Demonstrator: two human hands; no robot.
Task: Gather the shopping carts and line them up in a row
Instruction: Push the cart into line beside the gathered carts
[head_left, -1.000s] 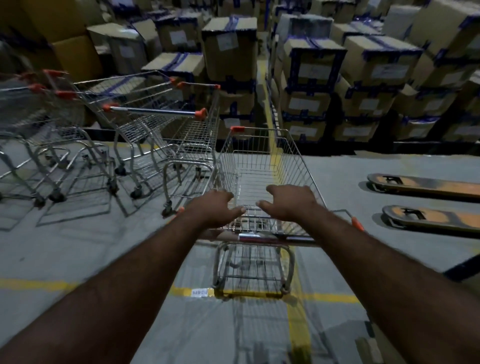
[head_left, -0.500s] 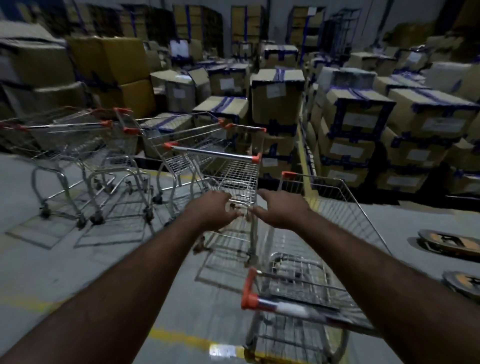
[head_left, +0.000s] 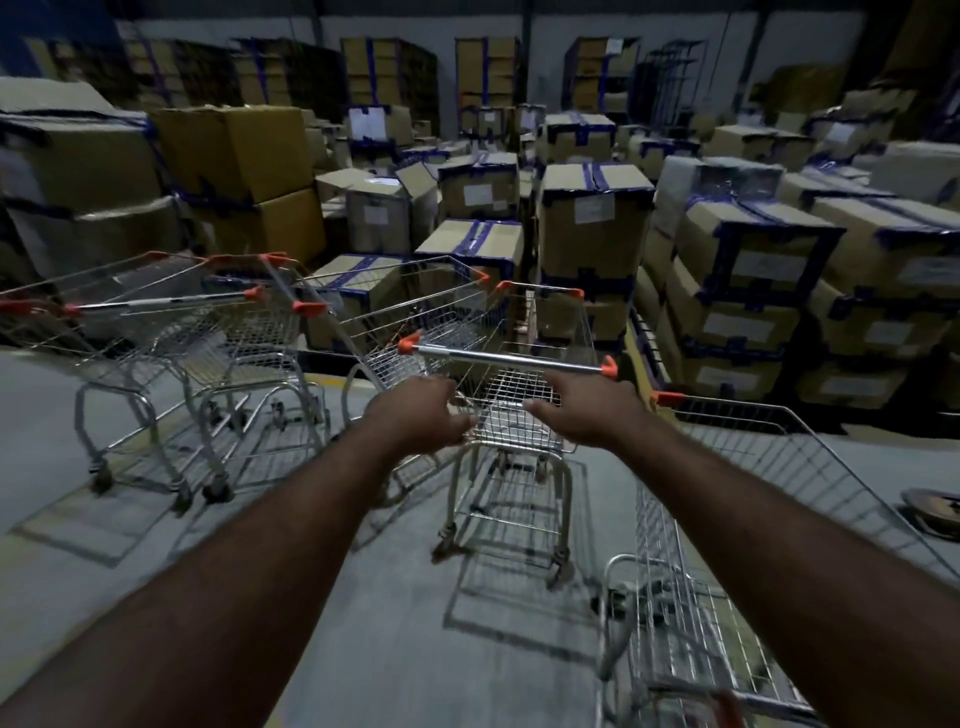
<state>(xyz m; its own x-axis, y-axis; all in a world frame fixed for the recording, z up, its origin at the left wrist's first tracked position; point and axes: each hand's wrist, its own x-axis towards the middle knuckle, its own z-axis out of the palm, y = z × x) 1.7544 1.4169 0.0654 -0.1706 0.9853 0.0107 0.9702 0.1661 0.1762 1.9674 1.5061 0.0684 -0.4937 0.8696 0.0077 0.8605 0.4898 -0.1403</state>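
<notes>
A wire shopping cart with an orange-capped chrome handle stands straight ahead of me. My left hand and my right hand are stretched out just below that handle, in front of the cart's wire back panel, fingers loosely bent and holding nothing. Another cart stands close at my lower right, under my right forearm, with no hand on it. A third cart sits angled beside the middle one. Further carts are bunched at the left.
Stacks of taped cardboard boxes wall off the far side behind the carts. A pallet jack fork tip lies on the grey floor at the right edge. A yellow floor line runs behind the left carts.
Both hands have let go of the handle of the cart they were pushing. That cart now stands at my lower right. My hands have reached to the cart ahead, and the view has swung left.
</notes>
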